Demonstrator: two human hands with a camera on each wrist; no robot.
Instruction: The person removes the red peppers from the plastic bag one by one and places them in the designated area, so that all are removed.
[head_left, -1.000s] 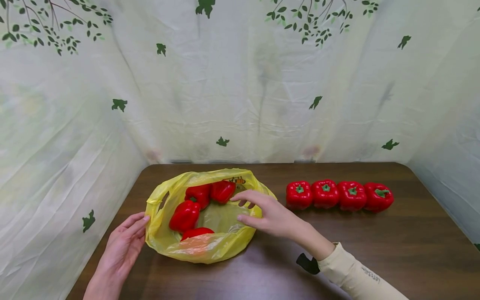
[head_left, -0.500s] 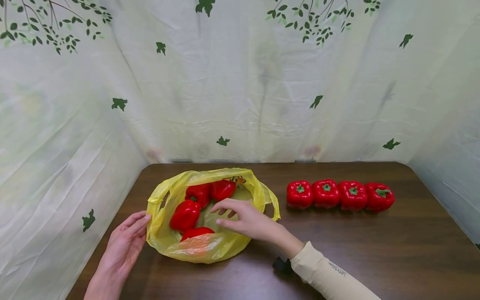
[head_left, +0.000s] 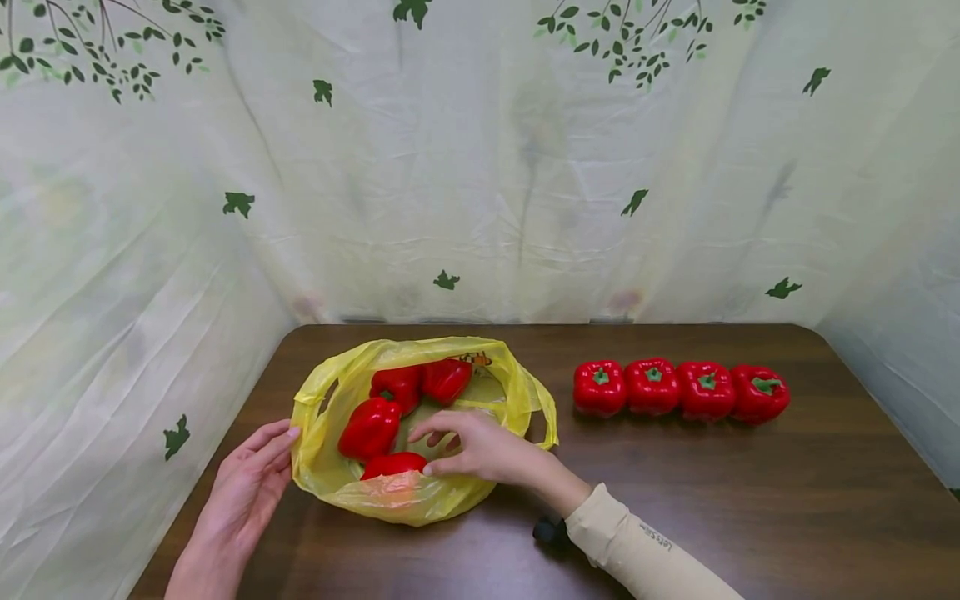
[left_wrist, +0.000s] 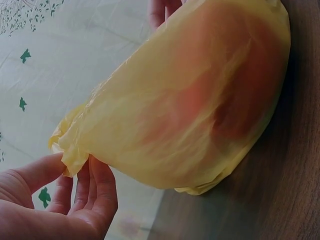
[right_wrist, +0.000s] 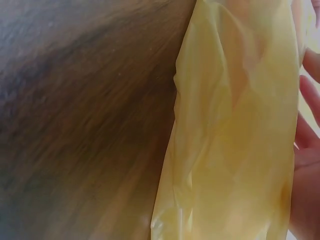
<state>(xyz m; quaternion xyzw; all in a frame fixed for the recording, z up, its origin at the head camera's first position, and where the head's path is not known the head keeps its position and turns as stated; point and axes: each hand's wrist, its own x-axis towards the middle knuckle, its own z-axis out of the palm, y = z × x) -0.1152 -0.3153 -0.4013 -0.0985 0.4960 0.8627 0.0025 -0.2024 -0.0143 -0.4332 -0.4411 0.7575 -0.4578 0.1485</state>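
Note:
A yellow plastic bag (head_left: 330, 483) stands with its mouth spread wide, several red bell peppers inside. My left hand (head_left: 246, 492) pinches the left edge of the bag between thumb and fingertips, plain in the left wrist view. Over the right part of the mouth reaches my right hand (head_left: 480, 446), fingers loosely bent and nothing between them. Its thumb tip lies right by the front bell pepper (head_left: 393, 465), which the bag's near wall partly covers. Another bell pepper (head_left: 370, 429) lies at the left inside. In the right wrist view the bag wall hides part of that hand.
Several red bell peppers (head_left: 652, 387) stand in a row on the brown wooden table (head_left: 750, 517), right of the bag. A bag handle loop (head_left: 550, 412) droops by my right wrist. A leaf-printed curtain (head_left: 480, 167) encloses the table's back and sides.
My right hand has moved left and toward me, from the bag's right rim to beside the front bell pepper. The right handle loop has come into sight. My left hand keeps its hold.

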